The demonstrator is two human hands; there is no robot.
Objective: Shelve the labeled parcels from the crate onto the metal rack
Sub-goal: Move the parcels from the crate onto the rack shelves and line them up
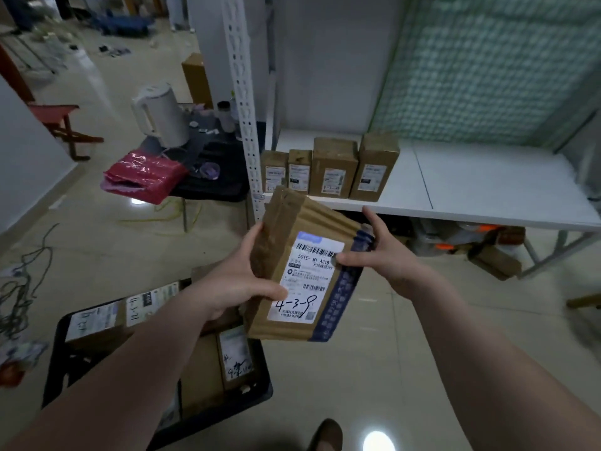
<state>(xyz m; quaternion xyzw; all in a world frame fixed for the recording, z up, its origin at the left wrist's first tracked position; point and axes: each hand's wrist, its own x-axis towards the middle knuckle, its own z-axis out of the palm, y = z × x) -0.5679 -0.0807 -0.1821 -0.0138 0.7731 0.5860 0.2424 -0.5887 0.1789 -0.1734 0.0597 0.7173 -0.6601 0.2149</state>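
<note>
holding a brown cardboard parcel with a white shipping label and a dark blue tape band [309,265] up in the air and tilted, we have it between the black plastic crate [261,397] on the tiled floor at lower left and the white metal rack [242,92] ahead. our left grip [240,281] is curled round the parcel's left edge, thumb lying on the label beside the handwritten "4-3-9". our right grip [387,255] pinches the right edge at the blue band, thumb on the label's side. the parcel's upper end sits in front of the rack's white shelf board [487,183]. on that board four brown labelled boxes [333,170] stand upright in a row at the left end, just beside the perforated post. more labelled parcels [94,320] lie in the crate. left of the rack, a white electric kettle [162,115] and a pink plastic bag [146,174] sit on a dark tabletop [221,187].
</note>
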